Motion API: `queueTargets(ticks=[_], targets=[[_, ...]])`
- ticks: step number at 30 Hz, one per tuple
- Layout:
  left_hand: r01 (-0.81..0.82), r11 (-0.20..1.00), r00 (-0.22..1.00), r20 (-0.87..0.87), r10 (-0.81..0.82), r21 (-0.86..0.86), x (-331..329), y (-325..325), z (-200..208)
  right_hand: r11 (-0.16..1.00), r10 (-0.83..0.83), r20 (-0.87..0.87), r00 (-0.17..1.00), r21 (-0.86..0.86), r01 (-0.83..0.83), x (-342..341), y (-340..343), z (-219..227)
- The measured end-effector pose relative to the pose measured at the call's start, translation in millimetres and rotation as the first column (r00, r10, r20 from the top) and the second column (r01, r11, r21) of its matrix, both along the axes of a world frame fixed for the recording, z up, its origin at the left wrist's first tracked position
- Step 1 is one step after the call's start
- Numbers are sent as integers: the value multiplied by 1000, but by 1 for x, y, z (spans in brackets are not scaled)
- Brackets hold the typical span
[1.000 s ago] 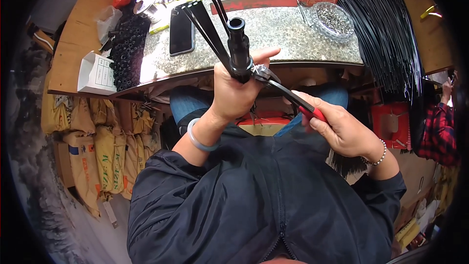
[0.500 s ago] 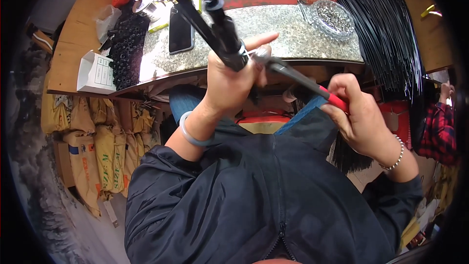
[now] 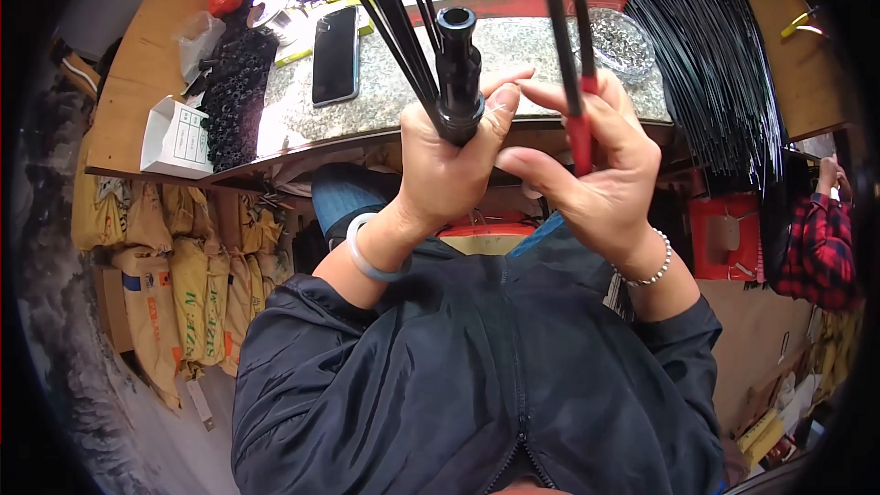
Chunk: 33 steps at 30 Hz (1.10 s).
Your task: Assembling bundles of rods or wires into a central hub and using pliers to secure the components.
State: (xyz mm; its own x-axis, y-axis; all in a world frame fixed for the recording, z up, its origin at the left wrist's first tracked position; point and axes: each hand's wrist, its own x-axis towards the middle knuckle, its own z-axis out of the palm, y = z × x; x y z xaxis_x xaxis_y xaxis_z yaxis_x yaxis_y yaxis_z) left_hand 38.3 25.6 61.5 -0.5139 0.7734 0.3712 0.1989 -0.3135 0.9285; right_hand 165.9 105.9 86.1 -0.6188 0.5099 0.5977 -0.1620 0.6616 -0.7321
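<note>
My left hand (image 3: 438,170) is closed around a glossy black tubular fitting (image 3: 457,69), held upright with its open round end up. Several thin black rods (image 3: 392,27) fan up out of the same grip, left of the fitting. My right hand (image 3: 610,170) keeps red-handled pliers (image 3: 579,133) against its palm, their dark jaws pointing up and away from the fitting. The right thumb and index finger reach toward the left thumb, which presses beside the fitting's lower collar. Whether anything small lies between those fingertips cannot be made out.
A phone (image 3: 335,60), wire spool (image 3: 273,11) and white box (image 3: 177,139) sit on the left of the table. At the right are a glass dish (image 3: 628,46) of small metal parts and a bundle of long black rods (image 3: 710,55). Another person's plaid sleeve (image 3: 819,252) shows far right.
The pliers' jaws have left the fitting and swung upward. My right hand has moved up and left, close to my left hand. The fitting now stands more upright, its open end showing.
</note>
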Motion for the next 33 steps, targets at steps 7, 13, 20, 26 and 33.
queueTargets(ticks=[7, 13, 20, 26, 33], targets=[[-12, 999, 994, 106, 7, 43, -2, -5, -1, 999, -1, 75, 997, 50, -2, -2, 5, -5], [-114, 993, 983, 142, 117, -32, -21, -7, -2, 893, -214, 290, 933, 446, 67, 49, 20, -1], [-75, 996, 981, 177, 80, -37, -17, -1, -5, 570, -406, 224, 886, 820, 54, 50, 19, 22], [-71, 997, 983, 167, 74, -21, -15, -1, -6, 488, -433, 185, 882, 871, 57, 50, 16, 18], [6, 1000, 997, 82, -6, -1, -10, -11, -2, 274, 747, 173, 642, -960, -61, 64, 11, 16]])
